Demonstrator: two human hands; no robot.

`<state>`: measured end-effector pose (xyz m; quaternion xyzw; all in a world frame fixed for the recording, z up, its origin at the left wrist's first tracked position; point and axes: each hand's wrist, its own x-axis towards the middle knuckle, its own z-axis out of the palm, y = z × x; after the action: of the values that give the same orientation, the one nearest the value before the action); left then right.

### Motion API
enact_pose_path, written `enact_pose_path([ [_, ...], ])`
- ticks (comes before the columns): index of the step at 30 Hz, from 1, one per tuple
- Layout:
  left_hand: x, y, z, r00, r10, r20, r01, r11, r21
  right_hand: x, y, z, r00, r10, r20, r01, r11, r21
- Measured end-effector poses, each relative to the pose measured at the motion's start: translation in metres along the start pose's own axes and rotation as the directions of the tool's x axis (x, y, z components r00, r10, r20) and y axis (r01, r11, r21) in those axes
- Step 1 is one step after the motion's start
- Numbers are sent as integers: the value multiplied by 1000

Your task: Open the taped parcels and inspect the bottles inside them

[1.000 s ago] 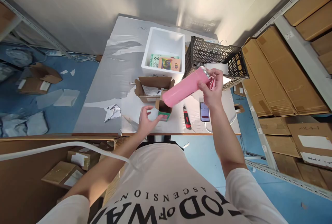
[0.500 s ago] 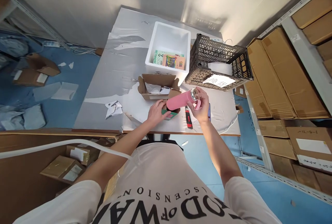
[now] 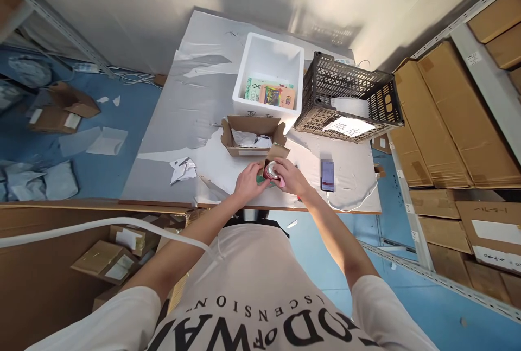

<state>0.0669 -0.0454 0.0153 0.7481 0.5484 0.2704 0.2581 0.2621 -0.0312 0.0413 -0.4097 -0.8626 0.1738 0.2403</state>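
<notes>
A pink flask with a shiny silver lid (image 3: 271, 170) is sunk deep in a small carton (image 3: 279, 151), with its lid and part of a pink strap showing. The carton is green outside, and its brown flap stands up at the back. My left hand (image 3: 248, 183) is closed on the carton's left side. Over the top, my right hand (image 3: 293, 177) is closed with its fingers on the flask's lid. Beneath my right wrist a red and black utility knife (image 3: 299, 198) is almost wholly hidden.
An opened brown cardboard box (image 3: 250, 151) with paper inside lies just behind. Farther back stand a white foam box (image 3: 241, 102) and a black plastic crate (image 3: 306, 119). A phone (image 3: 327, 176) with a white cable is at right, crumpled paper (image 3: 183, 170) at left.
The flask has gone from tilted, mostly outside the carton, down into it. My right hand moved left and down with it, uncovering the phone and covering most of the knife.
</notes>
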Motion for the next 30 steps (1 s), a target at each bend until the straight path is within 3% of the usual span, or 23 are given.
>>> enact_pose_path([
  [4, -3, -4, 0, 1000, -21, -8, 21, 997, -70, 1, 8, 11, 989, -1, 148, 12, 997, -74],
  [8, -8, -10, 2, 997, -69, -23, 63, 981, -185, -1, 7, 11, 985, -12, 172, 19, 999, -43],
  [11, -11, -18, 7, 981, -190, -29, 172, 933, -317, -6, 4, 4, 981, -71, 183, 67, 997, 25],
  [14, -10, -23, 10, 962, -272, 3, 251, 884, -395, -14, 0, 1, 988, -39, 150, 32, 998, 52],
  [16, -9, -24, 10, 972, -233, 11, 219, 897, -384, -20, -4, 7, 994, 101, 36, -104, 992, 66],
  [18, -9, -23, 8, 990, -140, -11, 127, 930, -345, -25, -7, 19, 938, 317, -137, -297, 943, 150],
  [21, -10, -21, 4, 999, 47, -24, -51, 965, -259, -29, -15, 43, 736, 592, -328, -489, 800, 347],
  [23, -10, -21, 2, 990, 141, 4, -138, 971, -193, -28, -23, 56, 637, 668, -384, -508, 739, 443],
  [26, -9, -22, 0, 977, 209, 48, -204, 975, -92, -25, -35, 66, 575, 703, -419, -417, 692, 589],
  [28, -7, -24, -3, 968, 238, 79, -234, 971, -51, -25, -39, 66, 615, 676, -406, -338, 691, 639],
  [30, -5, -25, -6, 962, 253, 106, -250, 967, -42, -26, -39, 64, 715, 596, -366, -312, 740, 596],
])
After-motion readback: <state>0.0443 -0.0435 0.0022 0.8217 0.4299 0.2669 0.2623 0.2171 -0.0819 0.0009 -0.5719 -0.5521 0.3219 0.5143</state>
